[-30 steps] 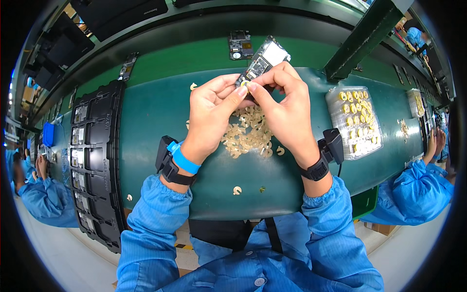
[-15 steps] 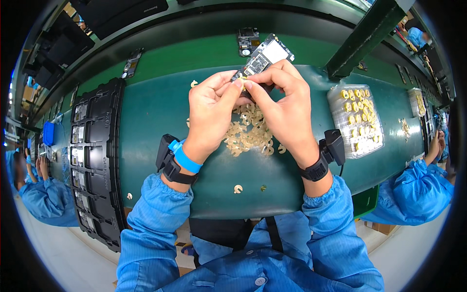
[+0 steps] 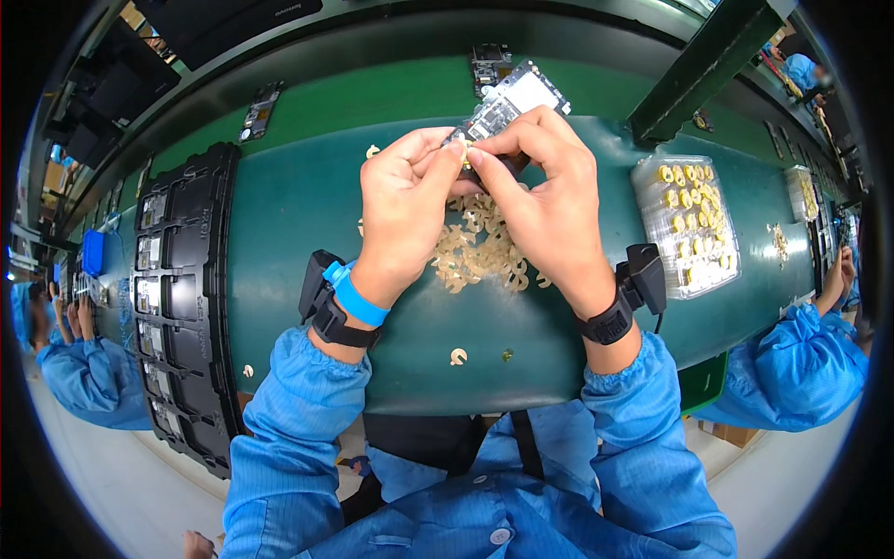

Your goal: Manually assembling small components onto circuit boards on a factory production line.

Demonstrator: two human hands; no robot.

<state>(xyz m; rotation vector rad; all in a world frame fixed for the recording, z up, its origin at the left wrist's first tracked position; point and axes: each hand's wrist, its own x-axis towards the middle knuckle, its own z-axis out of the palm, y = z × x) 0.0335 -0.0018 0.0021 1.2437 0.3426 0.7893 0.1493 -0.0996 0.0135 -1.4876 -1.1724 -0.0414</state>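
Gripping: left hand [image 3: 402,205], right hand [image 3: 557,205] | flat circuit board [image 3: 517,99] | heaped C-shaped pieces [image 3: 477,250]

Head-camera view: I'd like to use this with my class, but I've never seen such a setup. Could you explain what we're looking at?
There is no robot here: a wide fisheye camera on a person's head looks down, so straight edges bend. The left hand and right hand are the wearer's own. Together they hold a circuit board, and their thumbs meet at a small yellowish piece, mostly hidden by the fingers.

On the green work surface, pale C-shaped pieces lie heaped below the hands. To the right sits a clear plastic tray with round yellow pieces; to the left, a black tray with parts in its slots.
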